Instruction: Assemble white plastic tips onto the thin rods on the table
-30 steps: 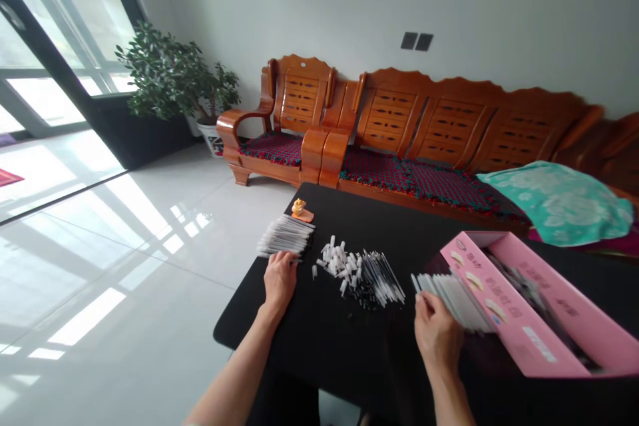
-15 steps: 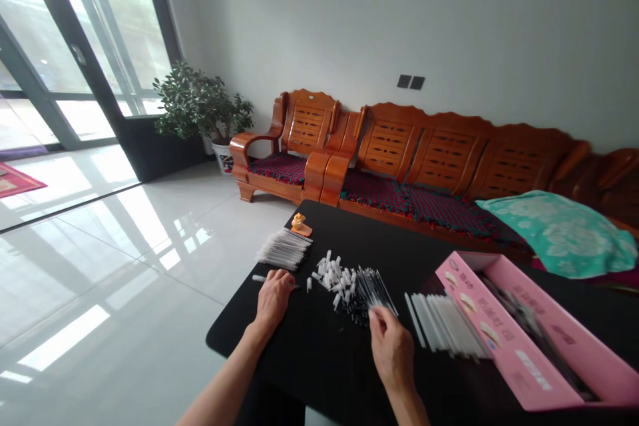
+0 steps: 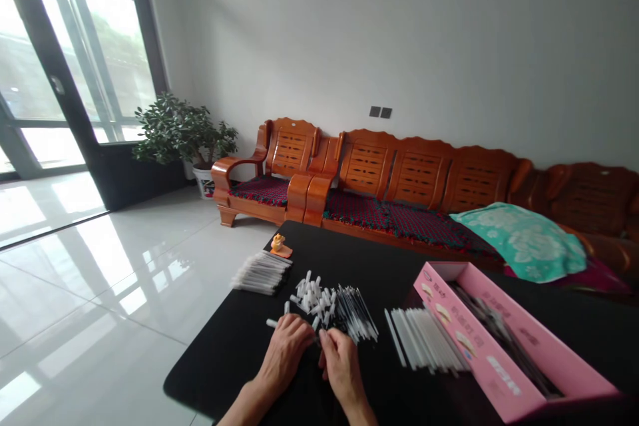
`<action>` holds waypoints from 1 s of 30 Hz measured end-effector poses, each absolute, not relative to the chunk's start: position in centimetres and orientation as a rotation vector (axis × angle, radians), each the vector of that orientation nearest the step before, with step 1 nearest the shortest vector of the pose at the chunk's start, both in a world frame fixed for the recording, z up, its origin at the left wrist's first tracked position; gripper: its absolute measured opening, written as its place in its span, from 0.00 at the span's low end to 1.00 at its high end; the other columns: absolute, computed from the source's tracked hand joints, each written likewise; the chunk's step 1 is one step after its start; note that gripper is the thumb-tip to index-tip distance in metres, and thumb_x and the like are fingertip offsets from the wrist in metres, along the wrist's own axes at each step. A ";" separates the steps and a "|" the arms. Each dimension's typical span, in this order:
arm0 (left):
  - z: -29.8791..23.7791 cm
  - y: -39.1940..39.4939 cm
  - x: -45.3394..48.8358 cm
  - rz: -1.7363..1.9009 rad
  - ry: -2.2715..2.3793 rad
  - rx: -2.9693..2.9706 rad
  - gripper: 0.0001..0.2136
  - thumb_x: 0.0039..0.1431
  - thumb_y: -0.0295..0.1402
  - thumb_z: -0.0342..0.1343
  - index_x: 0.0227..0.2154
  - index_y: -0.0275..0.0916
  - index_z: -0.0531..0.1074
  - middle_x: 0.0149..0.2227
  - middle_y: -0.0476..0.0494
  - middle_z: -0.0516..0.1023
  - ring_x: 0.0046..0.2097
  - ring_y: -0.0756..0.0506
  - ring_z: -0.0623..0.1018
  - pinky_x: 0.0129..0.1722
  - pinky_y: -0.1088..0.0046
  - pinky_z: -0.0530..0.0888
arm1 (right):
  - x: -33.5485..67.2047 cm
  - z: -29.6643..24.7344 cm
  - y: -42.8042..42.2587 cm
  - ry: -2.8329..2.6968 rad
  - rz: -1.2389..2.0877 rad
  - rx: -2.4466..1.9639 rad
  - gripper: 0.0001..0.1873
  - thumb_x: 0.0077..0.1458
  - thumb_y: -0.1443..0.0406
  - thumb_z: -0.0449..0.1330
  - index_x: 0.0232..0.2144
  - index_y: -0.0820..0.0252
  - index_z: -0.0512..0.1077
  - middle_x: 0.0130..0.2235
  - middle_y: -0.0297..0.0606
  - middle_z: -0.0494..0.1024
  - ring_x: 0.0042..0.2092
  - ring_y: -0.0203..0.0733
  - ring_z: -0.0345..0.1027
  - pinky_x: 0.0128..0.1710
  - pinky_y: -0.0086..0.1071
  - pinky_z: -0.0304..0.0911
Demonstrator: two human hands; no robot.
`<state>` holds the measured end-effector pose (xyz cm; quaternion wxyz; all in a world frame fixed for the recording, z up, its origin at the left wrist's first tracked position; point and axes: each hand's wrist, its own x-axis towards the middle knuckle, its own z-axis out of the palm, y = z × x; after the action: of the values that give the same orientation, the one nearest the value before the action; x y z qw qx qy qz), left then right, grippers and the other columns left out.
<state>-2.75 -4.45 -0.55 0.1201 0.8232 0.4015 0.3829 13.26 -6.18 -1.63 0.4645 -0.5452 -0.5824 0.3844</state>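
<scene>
My left hand is closed around a slim pen, whose white-capped end pokes out on its left side. Against it, almost touching, my right hand pinches something small between thumb and fingers; the fingers hide most of it. Just beyond the hands lie a heap of short white pen caps and a bundle of thin dark-tipped pen refills. A stack of capped white pens rests at the left table edge. To the right, translucent pen barrels lie in a row.
A long pink open box with dark contents stands on the black table at the right. A small orange figure sits near the far left corner. Beyond are a wooden sofa and a potted plant.
My right hand has left the refills and moved left to meet my left hand. The left hand keeps its pen. The camera view has shifted, too.
</scene>
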 end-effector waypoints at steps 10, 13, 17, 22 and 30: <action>-0.7 -1.5 -0.1 1.503 1.325 1.824 0.11 0.62 0.39 0.54 0.30 0.39 0.75 0.29 0.45 0.75 0.32 0.46 0.75 0.33 0.71 0.73 | 17.3 -1.9 -4.5 -1.060 1.082 -1.272 0.26 0.51 0.43 0.61 0.30 0.62 0.71 0.19 0.30 0.70 0.16 0.31 0.60 0.12 0.22 0.48; -1.3 -0.2 0.7 1.337 1.124 1.425 0.18 0.61 0.47 0.53 0.29 0.36 0.75 0.21 0.48 0.72 0.19 0.51 0.68 0.17 0.78 0.64 | 18.4 -1.8 -3.9 -0.908 1.174 -1.123 0.25 0.49 0.46 0.64 0.32 0.63 0.71 0.21 0.30 0.70 0.18 0.32 0.61 0.13 0.23 0.52; -1.2 0.9 1.8 1.263 0.809 1.176 0.21 0.56 0.47 0.58 0.44 0.34 0.75 0.27 0.46 0.76 0.21 0.50 0.72 0.19 0.76 0.70 | 18.9 -1.3 -3.5 -0.925 1.171 -1.064 0.21 0.50 0.50 0.65 0.33 0.63 0.71 0.22 0.31 0.71 0.18 0.30 0.61 0.13 0.22 0.52; -0.8 2.4 2.8 1.242 0.714 1.056 0.18 0.54 0.45 0.62 0.38 0.33 0.78 0.28 0.45 0.77 0.25 0.50 0.75 0.25 0.73 0.74 | 18.9 0.1 -2.1 -1.090 1.135 -1.105 0.21 0.51 0.50 0.63 0.31 0.63 0.72 0.22 0.32 0.73 0.18 0.30 0.63 0.13 0.21 0.51; -1.9 2.7 2.4 1.288 0.717 0.957 0.17 0.53 0.45 0.63 0.36 0.33 0.77 0.28 0.43 0.77 0.25 0.50 0.75 0.26 0.73 0.73 | 19.6 -0.4 -1.9 -1.202 0.938 -1.214 0.23 0.59 0.49 0.55 0.31 0.63 0.74 0.20 0.31 0.72 0.16 0.28 0.59 0.15 0.22 0.50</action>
<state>2.39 2.69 -1.93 0.6383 0.4191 0.3140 0.5642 19.62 -1.86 -0.41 0.5614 -0.5154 -0.5104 0.3984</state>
